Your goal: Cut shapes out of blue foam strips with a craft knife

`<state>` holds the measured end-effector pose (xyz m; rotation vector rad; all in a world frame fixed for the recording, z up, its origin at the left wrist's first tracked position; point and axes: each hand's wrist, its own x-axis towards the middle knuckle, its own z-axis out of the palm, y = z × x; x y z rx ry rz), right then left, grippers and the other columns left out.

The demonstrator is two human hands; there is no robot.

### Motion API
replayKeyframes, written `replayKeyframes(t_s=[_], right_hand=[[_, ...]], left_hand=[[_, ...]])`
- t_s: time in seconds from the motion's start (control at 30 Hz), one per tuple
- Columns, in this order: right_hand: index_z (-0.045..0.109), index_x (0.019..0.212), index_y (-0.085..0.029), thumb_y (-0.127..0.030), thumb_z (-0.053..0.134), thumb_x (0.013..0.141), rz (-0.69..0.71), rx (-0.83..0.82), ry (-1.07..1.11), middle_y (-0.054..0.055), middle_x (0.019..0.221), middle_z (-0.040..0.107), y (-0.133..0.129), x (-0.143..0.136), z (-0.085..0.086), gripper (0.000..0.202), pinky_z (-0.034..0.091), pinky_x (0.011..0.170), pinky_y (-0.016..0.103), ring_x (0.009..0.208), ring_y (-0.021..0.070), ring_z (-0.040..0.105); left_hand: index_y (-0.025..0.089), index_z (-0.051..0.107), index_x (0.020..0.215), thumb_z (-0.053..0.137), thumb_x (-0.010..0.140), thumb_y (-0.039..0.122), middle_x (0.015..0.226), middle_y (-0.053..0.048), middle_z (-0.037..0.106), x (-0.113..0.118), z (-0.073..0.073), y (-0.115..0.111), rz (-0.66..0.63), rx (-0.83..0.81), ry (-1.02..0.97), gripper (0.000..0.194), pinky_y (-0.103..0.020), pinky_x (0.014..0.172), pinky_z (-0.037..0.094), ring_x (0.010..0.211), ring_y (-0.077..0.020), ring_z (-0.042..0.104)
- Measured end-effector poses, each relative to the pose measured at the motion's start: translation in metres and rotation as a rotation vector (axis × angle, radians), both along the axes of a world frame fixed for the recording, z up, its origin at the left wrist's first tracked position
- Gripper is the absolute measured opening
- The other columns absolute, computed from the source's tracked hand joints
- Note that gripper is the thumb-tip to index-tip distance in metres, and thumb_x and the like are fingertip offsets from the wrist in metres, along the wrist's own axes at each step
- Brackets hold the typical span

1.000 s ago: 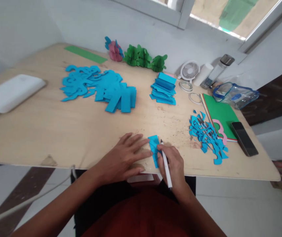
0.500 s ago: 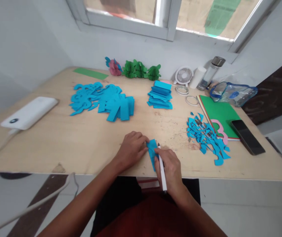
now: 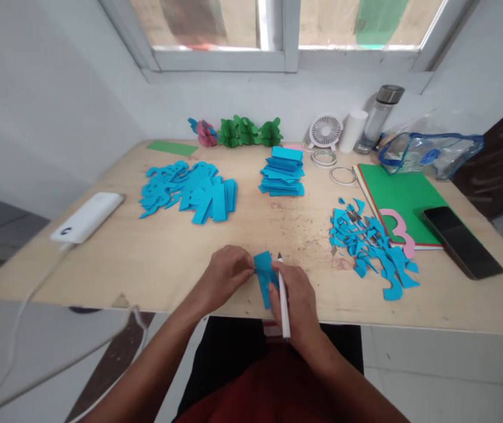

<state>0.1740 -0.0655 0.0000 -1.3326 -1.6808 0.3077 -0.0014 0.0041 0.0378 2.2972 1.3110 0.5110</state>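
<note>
A blue paper strip is held upright between my hands, close to the table's front edge. My left hand is closed, its thumb and fingers pinching the strip's left edge. My right hand grips the strip's right side. It also holds a white pen, whose dark tip points away from me, past the fingers. Part of the strip is hidden behind the right fingers.
Blue paper cutouts, strips and a folded stack lie ahead. Blue scraps, green paper and a phone are at right. A power bank lies left; a fan and bottle stand behind.
My left fingers have shifted from the strip's upper left corner down to its left edge. The strip shows more of its top now. The head view has tilted slightly.
</note>
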Motion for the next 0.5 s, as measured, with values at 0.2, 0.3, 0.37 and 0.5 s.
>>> replayKeyframes(t_s=[0.2, 0.3, 0.37, 0.5], right_hand=[[0.065, 0.099, -0.022, -0.019, 0.051, 0.088, 0.012, -0.05, 0.116, 0.007, 0.093, 0.074, 0.005, 0.011, 0.002, 0.019, 0.055, 0.078, 0.038, 0.085, 0.0223, 0.069], [0.065, 0.098, -0.023, -0.021, 0.052, 0.087, -0.031, -0.097, 0.122, 0.006, 0.095, 0.073, 0.011, 0.028, 0.006, 0.017, 0.054, 0.078, 0.037, 0.086, 0.0223, 0.069], [0.065, 0.098, -0.023, -0.022, 0.053, 0.086, -0.069, -0.123, 0.118, 0.006, 0.094, 0.073, 0.016, 0.04, 0.007, 0.017, 0.054, 0.08, 0.038, 0.087, 0.0229, 0.069], [0.066, 0.1, -0.021, -0.023, 0.053, 0.086, -0.091, -0.157, 0.052, 0.008, 0.096, 0.072, 0.023, 0.056, 0.005, 0.019, 0.053, 0.079, 0.041, 0.087, 0.0251, 0.068]], left_hand=[[0.022, 0.06, 0.081, 0.056, 0.087, 0.034, 0.088, -0.001, 0.067, 0.009, 0.018, -0.009, 0.026, -0.137, -0.151, 0.014, -0.037, 0.084, 0.051, 0.091, -0.0191, 0.064], [0.022, 0.061, 0.091, 0.053, 0.09, 0.036, 0.094, -0.002, 0.069, 0.016, 0.019, -0.005, 0.062, -0.075, -0.145, 0.016, -0.037, 0.086, 0.051, 0.093, -0.0196, 0.065], [0.022, 0.061, 0.1, 0.052, 0.091, 0.037, 0.1, -0.004, 0.07, 0.02, 0.014, -0.003, 0.112, 0.011, -0.103, 0.019, -0.039, 0.087, 0.05, 0.096, -0.0209, 0.065], [0.02, 0.061, 0.108, 0.059, 0.087, 0.033, 0.107, -0.008, 0.068, 0.028, 0.004, -0.002, 0.145, 0.072, 0.133, 0.025, -0.041, 0.087, 0.048, 0.101, -0.0257, 0.062]])
